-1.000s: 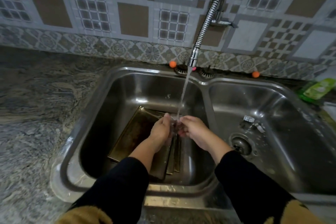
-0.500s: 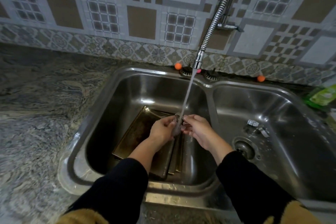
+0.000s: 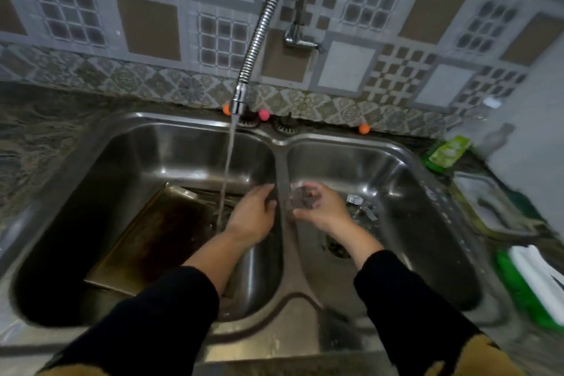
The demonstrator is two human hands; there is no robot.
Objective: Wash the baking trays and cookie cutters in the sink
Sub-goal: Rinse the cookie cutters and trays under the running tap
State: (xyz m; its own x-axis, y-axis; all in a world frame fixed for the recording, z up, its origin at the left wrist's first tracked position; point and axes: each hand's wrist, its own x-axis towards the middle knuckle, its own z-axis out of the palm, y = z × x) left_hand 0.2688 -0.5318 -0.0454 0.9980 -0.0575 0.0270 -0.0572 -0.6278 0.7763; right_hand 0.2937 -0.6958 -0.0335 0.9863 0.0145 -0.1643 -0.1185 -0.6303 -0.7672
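My right hand (image 3: pixel 320 206) has its grip closed round a small metal cookie cutter (image 3: pixel 300 200), fingers curled over it above the right basin (image 3: pixel 427 223) of the double sink, just beside the divider. The piece is shiny and blurred — I cannot make out its shape or which way it points. My left hand (image 3: pixel 253 217) is released, palm down with the fingers loosely spread, holding nothing, over the right edge of the left basin (image 3: pixel 137 168).

The baking trays (image 3: pixel 152 238) lie in the left basin: dark, brownish metal, stacked, leaning with their far edge raised against the back wall. Their long axis runs from near-left up toward the far side of the basin. My left forearm covers their right-hand part, so how many trays there are I cannot tell.

Water (image 3: pixel 227 168) falls from the flexible tap hose (image 3: pixel 259 30) into the left basin, landing on the trays just left of my left hand. More small cutters (image 3: pixel 361 207) sit on the floor of the right basin near the drain (image 3: pixel 337 249) — too blurred to tell apart. On the tabletop to the right stands a green bottle (image 3: pixel 531 284), cut off by the frame's edge.
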